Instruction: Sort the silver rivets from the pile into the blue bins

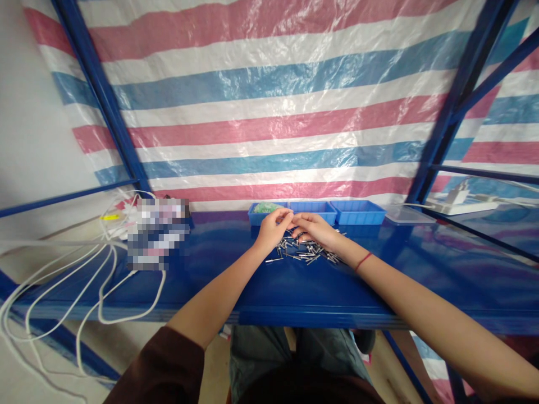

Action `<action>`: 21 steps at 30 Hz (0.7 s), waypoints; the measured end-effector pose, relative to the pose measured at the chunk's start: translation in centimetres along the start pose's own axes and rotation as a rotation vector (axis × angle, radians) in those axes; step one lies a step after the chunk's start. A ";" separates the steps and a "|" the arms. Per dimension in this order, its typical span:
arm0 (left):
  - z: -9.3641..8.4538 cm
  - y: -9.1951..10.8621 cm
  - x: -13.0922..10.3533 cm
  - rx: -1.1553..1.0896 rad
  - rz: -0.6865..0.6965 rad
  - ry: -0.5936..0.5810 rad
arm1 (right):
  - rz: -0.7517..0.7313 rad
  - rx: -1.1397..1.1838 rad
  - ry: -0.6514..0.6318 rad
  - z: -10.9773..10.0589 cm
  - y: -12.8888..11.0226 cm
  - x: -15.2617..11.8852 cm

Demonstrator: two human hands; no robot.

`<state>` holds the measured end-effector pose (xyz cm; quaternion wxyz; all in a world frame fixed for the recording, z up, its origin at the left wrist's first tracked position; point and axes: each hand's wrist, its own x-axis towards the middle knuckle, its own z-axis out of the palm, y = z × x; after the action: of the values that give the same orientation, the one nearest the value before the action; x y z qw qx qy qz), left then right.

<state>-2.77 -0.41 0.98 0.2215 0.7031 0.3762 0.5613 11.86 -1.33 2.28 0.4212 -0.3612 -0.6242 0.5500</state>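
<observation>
Several shiny metal pieces that look like blind rivets (309, 257) lie in a loose pile on the blue tabletop. My left hand (273, 226) is over the pile's left side, its thumb and fingers pinched together. From the right, my right hand (316, 230) reaches over the same pile with curled fingers, and its fingertips meet those of the left. Whatever sits between the fingertips is too small or too covered to name. Just behind the hands stands a blue bin (255, 216) with a green, bag-like bundle in it.
Two more blue bins (360, 216) continue the row to the right, with a clear flat lid (410, 215) beside them. White cables (101, 280) loop over the left edge near a blurred-out object (158, 233). A power strip (461, 205) is at far right. Striped sheeting (269, 112) hangs behind.
</observation>
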 end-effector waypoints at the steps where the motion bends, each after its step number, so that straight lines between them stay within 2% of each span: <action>1: 0.0 0.0 0.0 0.000 0.002 0.010 | -0.006 0.001 0.016 0.0 0.0 0.0; 9: -0.1 -0.4 0.3 0.050 -0.056 0.021 | -0.081 0.012 0.132 -0.4 0.0 0.3; 13: -0.2 -0.9 0.3 0.114 -0.057 -0.044 | -0.097 0.000 0.189 -0.4 -0.4 0.2; 19: -0.2 -1.0 0.0 0.184 -0.066 -0.143 | -0.155 -0.208 0.145 -0.9 -0.4 0.4; 21: -0.1 -0.9 -0.1 0.192 -0.086 -0.135 | -0.221 -0.308 0.191 -1.5 -0.4 0.7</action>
<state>-3.15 0.08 0.26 0.2020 0.7405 0.4422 0.4640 12.98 -0.15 2.83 0.4762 -0.4011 -0.6938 0.3618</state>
